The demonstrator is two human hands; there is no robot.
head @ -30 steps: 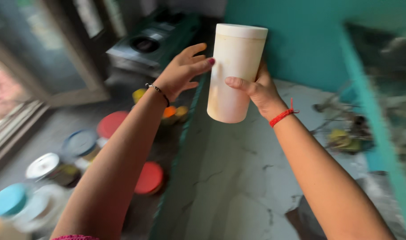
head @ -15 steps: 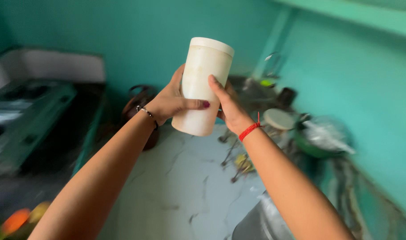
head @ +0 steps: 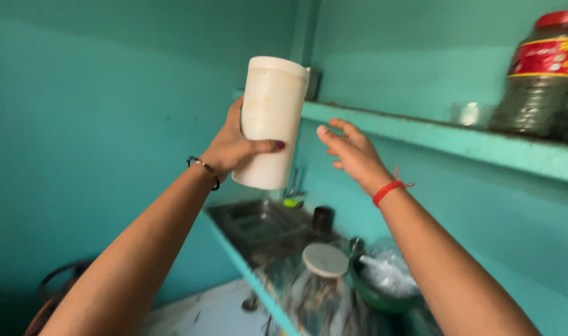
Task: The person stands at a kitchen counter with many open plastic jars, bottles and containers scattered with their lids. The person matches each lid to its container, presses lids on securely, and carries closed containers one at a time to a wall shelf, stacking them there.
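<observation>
Since half a second ago my right hand has come off the canister and now hangs just beside it, fingers spread and holding nothing. View has swung up too, from the counter to the shelf.

I now carry the canister in my left hand alone, wrapped round its lower half with the thumb across the front. It is a tall cream cylinder with its lid on, near upright, tipped a little to the right, held high in front of the teal wall and level with the near end of the shelf. It touches nothing but my hand.

On the shelf to the right stands a jar with a red lid, and a small clear glass beside it. Below lie a sink, a round lid and a green bowl.

I judge this as the lift toward the shelf, partway through. Next move, as I see it, calls for a steady one-hand reach to the right, keeping the canister upright and setting its base flat, well apart from the glass.
</observation>
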